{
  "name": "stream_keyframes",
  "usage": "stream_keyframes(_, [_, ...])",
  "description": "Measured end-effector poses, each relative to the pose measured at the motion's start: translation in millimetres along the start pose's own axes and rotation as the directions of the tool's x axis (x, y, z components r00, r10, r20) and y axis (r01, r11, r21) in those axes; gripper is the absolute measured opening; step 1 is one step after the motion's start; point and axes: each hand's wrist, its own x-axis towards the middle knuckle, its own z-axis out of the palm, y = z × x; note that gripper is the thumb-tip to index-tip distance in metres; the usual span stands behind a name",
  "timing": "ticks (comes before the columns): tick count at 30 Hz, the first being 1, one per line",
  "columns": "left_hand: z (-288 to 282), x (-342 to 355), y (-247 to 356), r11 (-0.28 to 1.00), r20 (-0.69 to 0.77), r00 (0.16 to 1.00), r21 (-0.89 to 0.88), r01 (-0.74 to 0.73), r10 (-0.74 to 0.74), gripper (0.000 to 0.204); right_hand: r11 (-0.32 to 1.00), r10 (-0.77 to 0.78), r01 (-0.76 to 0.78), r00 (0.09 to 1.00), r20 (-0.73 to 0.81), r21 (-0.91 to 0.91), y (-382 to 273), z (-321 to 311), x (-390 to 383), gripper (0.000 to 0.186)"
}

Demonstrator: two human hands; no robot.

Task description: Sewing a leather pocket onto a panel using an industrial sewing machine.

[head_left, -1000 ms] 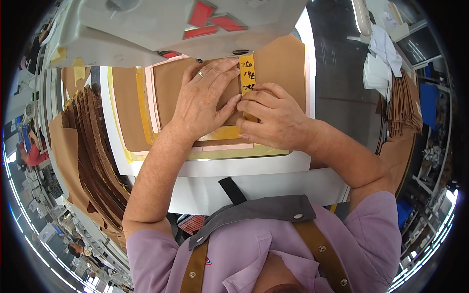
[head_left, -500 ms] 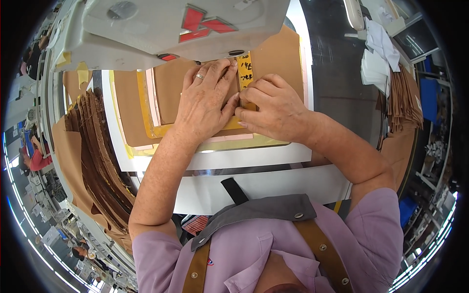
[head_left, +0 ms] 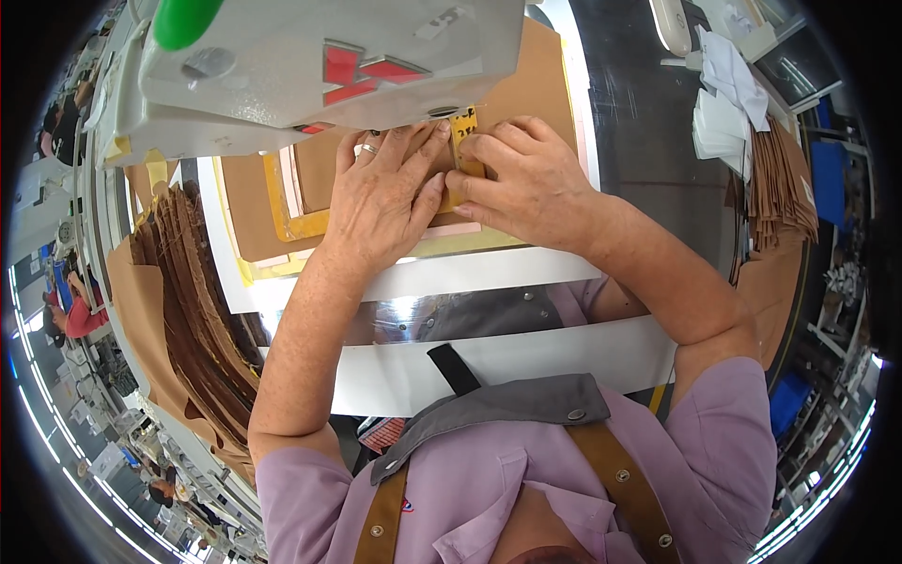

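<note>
My left hand [head_left: 385, 197] lies with fingers apart on brown material [head_left: 246, 207] inside a yellow-edged template frame [head_left: 301, 226], fingertips close to the machine head's lower edge. My right hand [head_left: 526, 188], just beside it, has curled fingers pressed on the frame's yellow right strip [head_left: 465, 122], which bears dark handwriting. The frame rests on a layered white board [head_left: 423, 268] with pink and pale yellow strips. The white machine head [head_left: 254, 70], with a red emblem, overhangs the work and hides part of it. A metal surface [head_left: 404, 312] shows below the board.
Stacked brown pieces [head_left: 188, 310] lie at the left, more [head_left: 780, 188] at the right beside white sheets [head_left: 714, 141]. A green object [head_left: 183, 19] is on the machine. A dark strap [head_left: 456, 371] lies at the front edge. Co-workers [head_left: 80, 310] sit farther left.
Both hands and the board with the frame have moved away from me, under the machine head. More bare metal shows below the board, and the green object has come into view.
</note>
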Motion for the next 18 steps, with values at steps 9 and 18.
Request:
stream_keyframes(9, [-3,-6,-18,0.989,-0.037,0.996,-0.122,-0.090,0.086,0.046,0.998,-0.009,0.009,1.000,-0.001,-0.067,16,-4,5,0.030])
stream_keyframes(18, [-1,10,-27,0.996,-0.087,0.995,-0.077,-0.045,0.038,0.042,0.995,0.097,-0.096,0.992,0.074,-0.016,32,0,-2,0.038])
